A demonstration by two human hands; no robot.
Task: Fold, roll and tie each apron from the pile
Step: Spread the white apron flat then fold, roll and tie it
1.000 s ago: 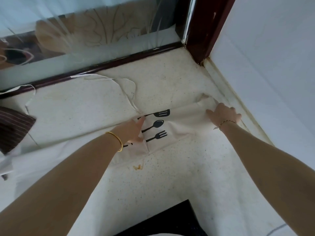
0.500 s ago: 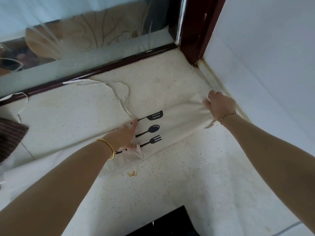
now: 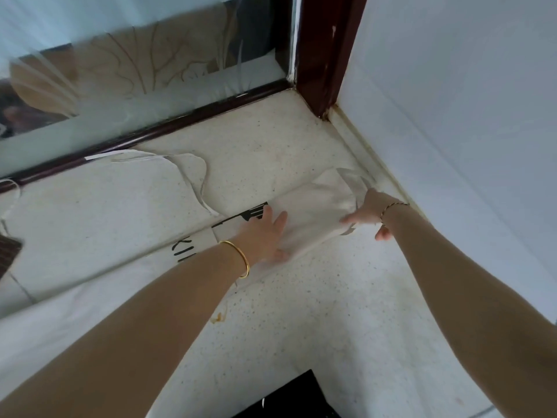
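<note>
**Fingers flat on a soft cloth that wants to slip**

The fingers (image 3: 275, 220) of the left hand (image 3: 265, 236) are spread and straight, pressing flat on the cream apron (image 3: 310, 212), beside its black print. The right hand (image 3: 369, 214) is at the apron's right end, near the wall (image 3: 452, 131); its fingers seem to curl around the cloth edge, but blur makes this uncertain. The apron lies as a long folded band across the speckled counter (image 3: 301, 312), and its thin straps (image 3: 199, 182) trail loose toward the glass panel (image 3: 120, 86).

The cloth looks light, soft and not fragile. I judge it will slide easily on the smooth counter and keep no crease by itself. It is better to take hold at the folded end, with one palm holding the middle down. The straps should stay free for tying.
</note>
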